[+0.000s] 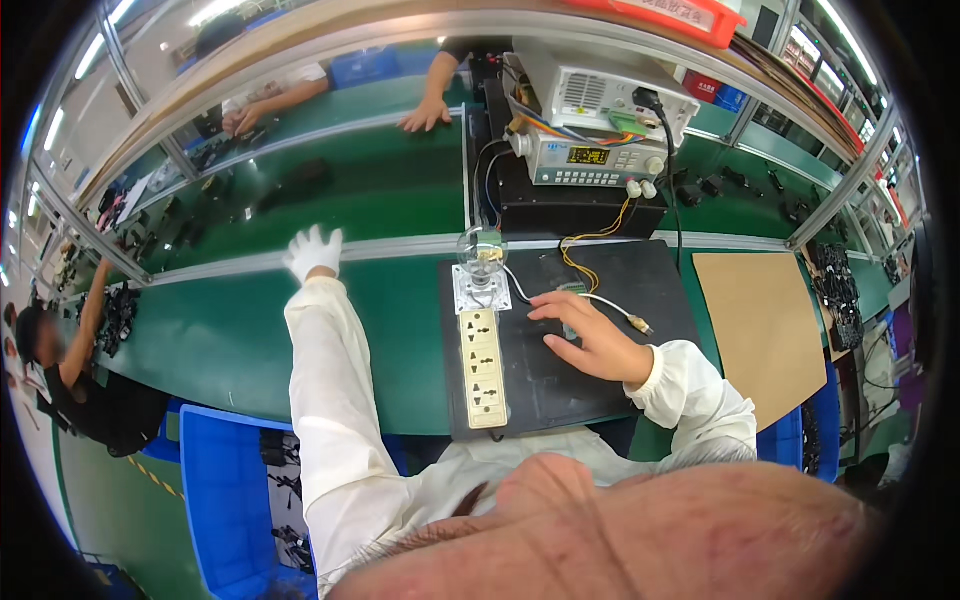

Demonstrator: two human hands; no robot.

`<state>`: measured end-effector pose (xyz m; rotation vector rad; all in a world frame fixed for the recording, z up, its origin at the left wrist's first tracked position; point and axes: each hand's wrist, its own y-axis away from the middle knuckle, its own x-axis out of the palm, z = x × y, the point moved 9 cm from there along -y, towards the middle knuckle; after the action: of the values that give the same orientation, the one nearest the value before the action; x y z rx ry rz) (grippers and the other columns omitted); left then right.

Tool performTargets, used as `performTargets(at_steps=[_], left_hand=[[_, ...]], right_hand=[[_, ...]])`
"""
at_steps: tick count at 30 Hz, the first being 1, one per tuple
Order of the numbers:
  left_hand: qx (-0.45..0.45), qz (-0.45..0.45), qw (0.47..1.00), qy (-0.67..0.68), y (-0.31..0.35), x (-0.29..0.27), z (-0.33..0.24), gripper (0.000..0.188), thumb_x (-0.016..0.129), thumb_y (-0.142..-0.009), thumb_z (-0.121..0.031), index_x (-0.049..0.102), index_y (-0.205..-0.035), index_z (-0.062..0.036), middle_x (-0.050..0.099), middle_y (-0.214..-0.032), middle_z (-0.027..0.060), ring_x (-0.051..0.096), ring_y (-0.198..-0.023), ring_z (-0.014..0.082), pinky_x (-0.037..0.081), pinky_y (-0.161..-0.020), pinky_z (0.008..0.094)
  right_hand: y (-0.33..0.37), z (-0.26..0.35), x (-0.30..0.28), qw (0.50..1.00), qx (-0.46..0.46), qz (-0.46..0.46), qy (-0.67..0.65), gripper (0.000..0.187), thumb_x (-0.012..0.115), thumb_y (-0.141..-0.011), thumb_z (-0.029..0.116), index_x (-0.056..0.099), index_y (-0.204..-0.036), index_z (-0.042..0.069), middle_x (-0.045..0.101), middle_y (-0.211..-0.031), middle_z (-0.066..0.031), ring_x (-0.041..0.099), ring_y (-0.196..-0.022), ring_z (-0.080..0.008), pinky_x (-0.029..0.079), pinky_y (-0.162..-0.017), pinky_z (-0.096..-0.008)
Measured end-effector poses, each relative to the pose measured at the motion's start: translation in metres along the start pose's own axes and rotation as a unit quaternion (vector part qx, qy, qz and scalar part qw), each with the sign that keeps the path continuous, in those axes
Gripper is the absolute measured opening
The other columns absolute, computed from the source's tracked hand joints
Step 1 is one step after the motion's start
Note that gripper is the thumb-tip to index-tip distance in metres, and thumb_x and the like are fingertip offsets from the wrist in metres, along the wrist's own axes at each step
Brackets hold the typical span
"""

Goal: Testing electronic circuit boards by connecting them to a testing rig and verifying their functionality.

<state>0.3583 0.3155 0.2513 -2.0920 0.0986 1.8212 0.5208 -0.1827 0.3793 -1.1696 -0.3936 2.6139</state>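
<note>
My left hand (pixel 313 252), in a white glove, reaches forward to the metal rail (pixel 385 246) at the bench's far edge. Its fingers are spread and nothing shows in them. Bare, my right hand (pixel 598 345) hovers or rests over the black mat (pixel 540 385), fingers stretched out; contact cannot be made out. Beside its fingertips is a small circuit board (pixel 574 289), partly covered by the hand. A white cable's plug (pixel 640 324) lies just beyond the hand. To its left are a cream power strip (pixel 482 385) and a clear bulb (pixel 484 250) on a white-based holder.
A bench meter (pixel 597 158) with yellow wires stands behind the mat, another instrument (pixel 610 90) on top. Brown cardboard (pixel 760 325) lies right; a blue bin (pixel 225 490) stands lower left. Beyond the rail, a co-worker's hand (pixel 427 113) rests on the green conveyor (pixel 370 170).
</note>
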Motion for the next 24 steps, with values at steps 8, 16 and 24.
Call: performTargets(at_steps=[8,16,24], left_hand=[[0.007,0.015,1.000,0.017,-0.010,-0.008,0.000,0.066,0.046,-0.095,-0.063,0.052,-0.151,-0.0290,0.046,-0.159,0.0038,0.038,-0.149,0.0258,0.025,-0.117,0.0581],[0.009,0.022,1.000,0.018,-0.012,-0.005,-0.001,0.063,0.045,-0.097,-0.058,0.051,-0.152,-0.0282,0.043,-0.163,0.0020,0.036,-0.151,0.0223,0.024,-0.118,0.0578],[0.002,0.003,1.000,0.016,-0.014,-0.004,0.001,0.060,0.044,-0.099,-0.056,0.052,-0.151,-0.0272,0.045,-0.162,0.0038,0.038,-0.150,0.0234,0.024,-0.118,0.0575]], right_hand=[[0.023,-0.096,0.006,0.978,0.080,-0.018,0.191,0.048,0.071,-0.092,0.018,0.057,-0.136,0.003,0.054,-0.144,-0.0182,0.050,-0.134,-0.0389,0.040,-0.114,-0.0462],[0.023,-0.092,0.011,0.976,0.055,-0.001,0.209,0.054,0.072,-0.092,0.022,0.056,-0.140,0.003,0.051,-0.147,-0.0204,0.047,-0.137,-0.0414,0.037,-0.115,-0.0503],[0.027,-0.100,0.013,0.978,0.064,0.005,0.200,0.051,0.072,-0.092,0.022,0.058,-0.138,0.004,0.050,-0.149,-0.0199,0.046,-0.138,-0.0413,0.037,-0.115,-0.0507]])
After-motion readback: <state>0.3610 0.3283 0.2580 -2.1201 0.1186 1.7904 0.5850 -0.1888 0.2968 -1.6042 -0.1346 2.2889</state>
